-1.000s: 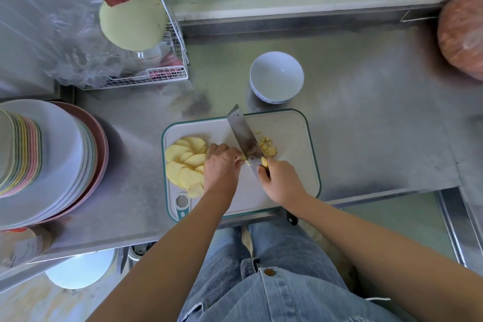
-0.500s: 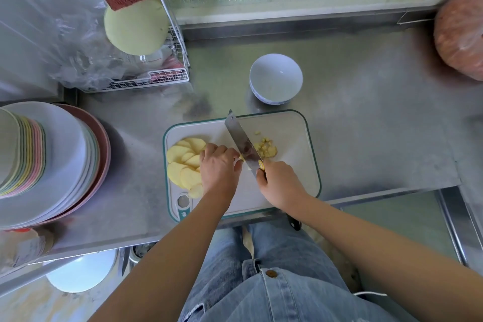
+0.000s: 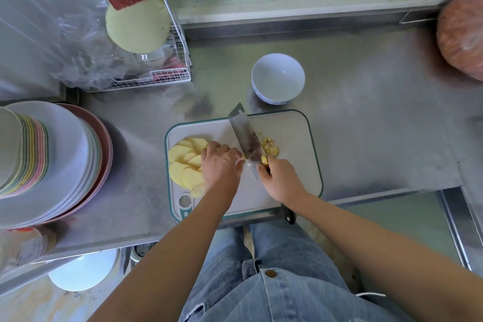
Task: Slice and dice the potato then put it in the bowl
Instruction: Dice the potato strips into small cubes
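Right hand clamped on knife handle; left hand fingers curled, pinning potato piece at blade's 9 o'clock. We advise fingertips tucked, knuckles guiding blade.

You wear light-blue denim jeans with 1 round copper-coloured button at the waistband and a frayed patch on the left thigh. A thin white cord shows at your right hip. Your left hand, right hand and 2 forearms are bare.
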A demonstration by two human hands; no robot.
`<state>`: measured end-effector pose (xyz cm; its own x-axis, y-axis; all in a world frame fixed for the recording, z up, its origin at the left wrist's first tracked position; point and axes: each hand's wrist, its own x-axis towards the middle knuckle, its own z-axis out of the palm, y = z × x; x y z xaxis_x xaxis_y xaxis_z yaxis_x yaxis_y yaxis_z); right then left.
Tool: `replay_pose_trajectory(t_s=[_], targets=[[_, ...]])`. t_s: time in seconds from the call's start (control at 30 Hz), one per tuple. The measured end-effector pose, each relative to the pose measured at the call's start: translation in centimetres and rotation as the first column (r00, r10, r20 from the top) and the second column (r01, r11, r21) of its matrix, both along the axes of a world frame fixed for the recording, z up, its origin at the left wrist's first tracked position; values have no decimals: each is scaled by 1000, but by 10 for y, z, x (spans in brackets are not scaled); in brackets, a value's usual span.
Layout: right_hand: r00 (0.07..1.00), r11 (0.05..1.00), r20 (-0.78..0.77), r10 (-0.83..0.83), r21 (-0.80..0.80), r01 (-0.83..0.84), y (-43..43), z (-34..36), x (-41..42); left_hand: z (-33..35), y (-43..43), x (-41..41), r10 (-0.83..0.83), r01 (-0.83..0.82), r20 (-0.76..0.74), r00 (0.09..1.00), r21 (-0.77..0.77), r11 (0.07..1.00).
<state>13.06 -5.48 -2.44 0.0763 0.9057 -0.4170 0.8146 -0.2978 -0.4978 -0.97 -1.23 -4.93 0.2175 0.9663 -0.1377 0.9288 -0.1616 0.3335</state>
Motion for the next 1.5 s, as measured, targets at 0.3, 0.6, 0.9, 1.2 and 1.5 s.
replay_pose_trajectory(t_s=[0.3, 0.6, 0.9, 1.2, 1.5], targets=[[995, 996, -55, 86, 17, -85, -9, 7, -1, 11, -4, -22, 11, -2, -110, 994, 77, 997], [996, 993, 8, -92, 78, 91, -25, -2, 39, 18, -14, -18, -125, 83, -295, 947, -151, 985], [982, 974, -23, -187, 125, 188, -33, 3, 45, 25, -13, -7, -153, 91, -369, 917, -180, 980], [971, 970, -25, -239, 28, 240, -34, 3, 48, 23, -13, -10, -109, 63, -324, 940, -149, 987], [775, 878, -427, -466, -110, 467, -38, 42, 72, 30, -21, 21, -245, 234, 45, 968, 173, 957]])
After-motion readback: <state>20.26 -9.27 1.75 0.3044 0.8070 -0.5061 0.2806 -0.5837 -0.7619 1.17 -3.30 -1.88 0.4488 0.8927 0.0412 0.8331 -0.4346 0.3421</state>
